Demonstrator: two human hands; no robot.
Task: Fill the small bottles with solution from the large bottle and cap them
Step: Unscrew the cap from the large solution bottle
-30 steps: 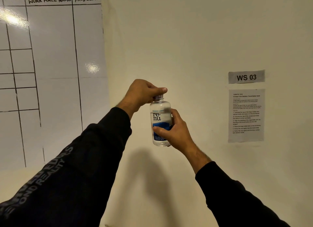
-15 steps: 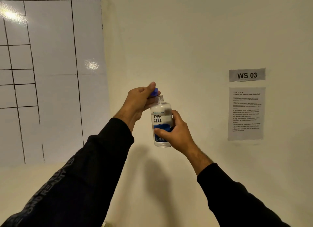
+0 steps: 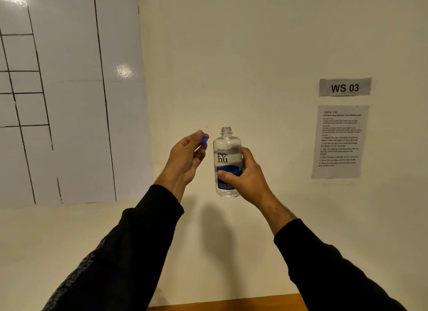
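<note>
Head view, person at a workstation facing a wall. The right hand [image 3: 245, 178] grips the large bottle [image 3: 228, 162] round its lower body and holds it upright in mid-air; its threaded neck stands open. The left hand [image 3: 185, 159] pinches the blue cap [image 3: 204, 139] between thumb and fingers, just beside the neck and clear of it. Compared with 0.5 s ago, when the cap sat at the bottle mouth, the cap has come off and moved aside to the left. Judged from this, the unscrewing step is complete and the bottle is ready for pouring. No small bottles are in view, so none can be judged filled. A whiteboard [image 3: 69, 90], a "WS 03" sign [image 3: 345, 87] and an instruction sheet [image 3: 339, 141] hang on the wall; a strip of wooden worktop [image 3: 227, 302] shows below.
</note>
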